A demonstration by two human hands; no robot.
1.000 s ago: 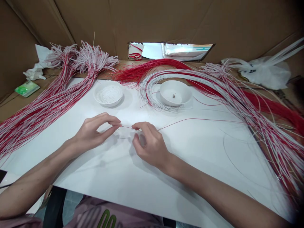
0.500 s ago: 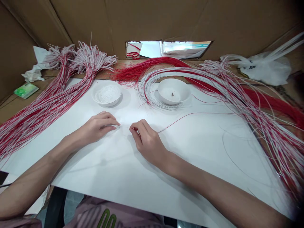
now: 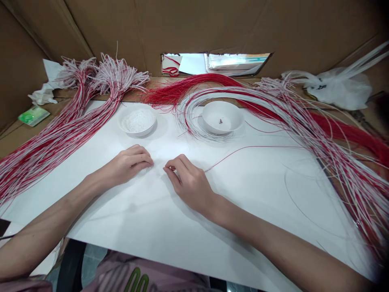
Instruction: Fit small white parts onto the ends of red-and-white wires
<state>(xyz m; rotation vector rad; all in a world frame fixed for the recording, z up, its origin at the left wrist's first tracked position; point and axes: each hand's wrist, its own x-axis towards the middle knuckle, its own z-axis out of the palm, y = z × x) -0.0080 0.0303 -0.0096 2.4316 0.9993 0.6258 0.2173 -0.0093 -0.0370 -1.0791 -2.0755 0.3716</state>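
Observation:
My right hand (image 3: 193, 182) pinches the end of a thin red cord (image 3: 231, 153) between thumb and forefinger. The cord leaves from behind the hand, where a short stretch looks whitish, and curves away to the right. A short gap to the left, my left hand (image 3: 130, 164) has thumb and fingertips pressed together just above the white table surface. Whatever lies between them is too small and pale to make out. Beyond the left hand is a white bowl (image 3: 138, 132) holding small white pieces (image 3: 138, 120).
Another white bowl (image 3: 223, 129) with a small brown bit stands on the white sheet (image 3: 136, 227). Red-and-white cord bundles (image 3: 91, 117) lie left; red cords (image 3: 209, 79) and white cords (image 3: 267, 93) curve behind and rightward. A plastic bag (image 3: 340, 89) and cardboard wall (image 3: 146, 28) are at the back.
The left hand has shifted slightly down, and its fingertips have drawn closer together. My right hand has barely moved, still pinching the cord.

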